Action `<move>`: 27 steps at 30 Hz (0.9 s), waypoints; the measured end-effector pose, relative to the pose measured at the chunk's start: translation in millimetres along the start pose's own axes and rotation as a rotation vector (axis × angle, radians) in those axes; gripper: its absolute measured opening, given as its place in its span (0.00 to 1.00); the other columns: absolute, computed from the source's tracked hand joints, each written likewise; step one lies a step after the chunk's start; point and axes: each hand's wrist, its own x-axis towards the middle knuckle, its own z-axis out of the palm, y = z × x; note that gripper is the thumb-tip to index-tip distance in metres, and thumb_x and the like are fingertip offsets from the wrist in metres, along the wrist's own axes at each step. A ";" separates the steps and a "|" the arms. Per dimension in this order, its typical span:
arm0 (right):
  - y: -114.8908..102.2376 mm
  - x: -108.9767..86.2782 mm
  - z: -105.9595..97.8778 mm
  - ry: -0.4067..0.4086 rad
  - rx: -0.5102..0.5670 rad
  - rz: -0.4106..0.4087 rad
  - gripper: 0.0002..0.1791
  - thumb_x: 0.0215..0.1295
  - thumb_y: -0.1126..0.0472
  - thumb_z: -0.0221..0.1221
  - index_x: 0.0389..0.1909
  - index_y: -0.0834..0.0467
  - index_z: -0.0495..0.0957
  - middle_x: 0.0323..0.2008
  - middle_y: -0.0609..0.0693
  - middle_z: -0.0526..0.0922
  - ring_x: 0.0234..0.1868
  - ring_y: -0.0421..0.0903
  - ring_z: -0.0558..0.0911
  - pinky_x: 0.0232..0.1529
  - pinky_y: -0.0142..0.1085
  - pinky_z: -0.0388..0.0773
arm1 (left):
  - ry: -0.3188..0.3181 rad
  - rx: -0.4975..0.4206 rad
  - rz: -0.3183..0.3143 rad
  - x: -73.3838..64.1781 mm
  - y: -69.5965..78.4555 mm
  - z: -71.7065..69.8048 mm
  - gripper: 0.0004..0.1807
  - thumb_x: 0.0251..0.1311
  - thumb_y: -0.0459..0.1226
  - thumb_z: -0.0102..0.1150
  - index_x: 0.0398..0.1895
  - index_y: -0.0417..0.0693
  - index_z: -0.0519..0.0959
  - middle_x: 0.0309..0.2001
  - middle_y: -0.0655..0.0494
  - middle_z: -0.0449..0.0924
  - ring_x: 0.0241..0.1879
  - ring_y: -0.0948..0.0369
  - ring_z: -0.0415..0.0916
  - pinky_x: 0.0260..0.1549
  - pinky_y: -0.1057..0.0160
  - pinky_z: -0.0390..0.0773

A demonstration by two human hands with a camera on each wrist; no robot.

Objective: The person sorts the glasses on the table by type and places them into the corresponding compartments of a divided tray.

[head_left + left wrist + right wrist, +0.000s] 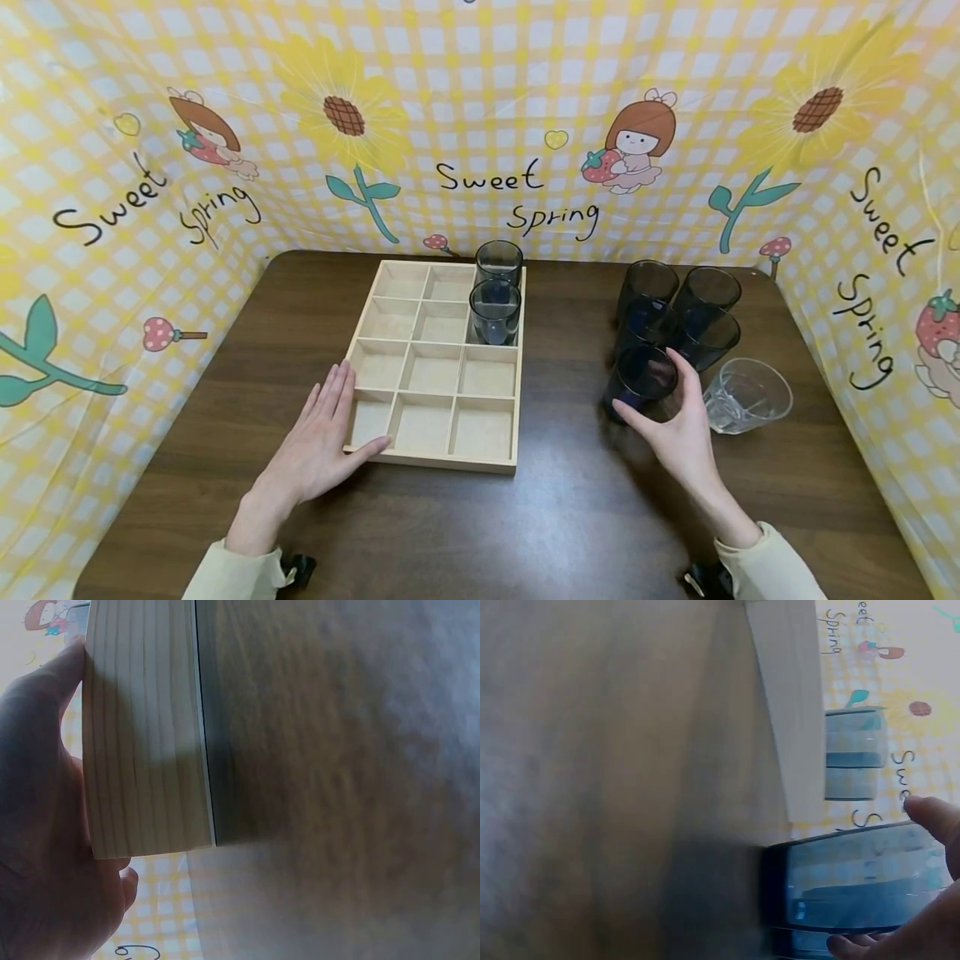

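My left hand [311, 454] rests with straight fingers along the left side of a pale wooden box [480, 465] split into several square compartments, its thumb over the front left corner. Two dark tinted glasses stand in the box's right column: one in the back compartment [498, 258], one just in front of it [495, 312]. On the right, my right hand [682, 429] holds the nearest dark glass [637, 385] of a cluster, thumb on its near left side and fingers round its right side. The right wrist view shows this held glass [855, 881] from the side.
Several more dark glasses [708, 292] stand close together behind the held one. A clear glass [750, 400] is just right of my right hand. The brown table [570, 500] backs onto a yellow checked cloth [510, 100] that also rises at both sides.
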 end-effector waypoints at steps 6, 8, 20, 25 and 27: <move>11.2 -2.4 4.7 -0.032 0.055 0.035 0.55 0.57 0.74 0.78 0.84 0.60 0.60 0.73 0.61 0.75 0.68 0.31 0.74 0.66 0.11 0.68 | 0.003 -0.010 0.003 0.2 -0.8 0.3 0.65 0.73 0.67 0.59 0.90 0.36 0.36 0.92 0.38 0.32 0.91 0.39 0.35 0.90 0.38 0.41; 13.5 -2.8 6.1 -0.022 0.076 0.034 0.55 0.57 0.75 0.78 0.83 0.60 0.61 0.72 0.60 0.76 0.68 0.33 0.75 0.67 0.12 0.69 | 0.002 -0.010 0.003 0.2 -0.8 0.3 0.65 0.73 0.68 0.59 0.90 0.36 0.36 0.92 0.38 0.31 0.92 0.40 0.34 0.90 0.38 0.41; 19.4 -1.9 19.6 0.060 0.095 -0.006 0.55 0.54 0.76 0.79 0.81 0.62 0.62 0.68 0.47 0.75 0.64 0.28 0.76 0.62 0.12 0.71 | 0.008 -0.011 0.004 -0.5 -1.1 0.2 0.65 0.74 0.68 0.58 0.91 0.37 0.35 0.92 0.38 0.32 0.91 0.39 0.35 0.90 0.39 0.40; 19.3 0.5 20.5 0.051 0.131 -0.046 0.53 0.52 0.80 0.78 0.79 0.65 0.64 0.66 0.51 0.78 0.63 0.27 0.78 0.62 0.13 0.74 | 0.008 -0.013 0.003 -0.4 -1.0 0.2 0.65 0.74 0.68 0.58 0.91 0.37 0.35 0.92 0.38 0.32 0.91 0.39 0.35 0.90 0.39 0.40; 18.0 1.8 19.8 0.041 0.136 -0.052 0.53 0.51 0.82 0.77 0.78 0.66 0.65 0.65 0.51 0.80 0.62 0.26 0.80 0.62 0.13 0.75 | 0.007 -0.015 0.002 -0.2 -1.0 0.4 0.65 0.74 0.68 0.58 0.91 0.37 0.35 0.92 0.38 0.32 0.91 0.39 0.35 0.90 0.39 0.40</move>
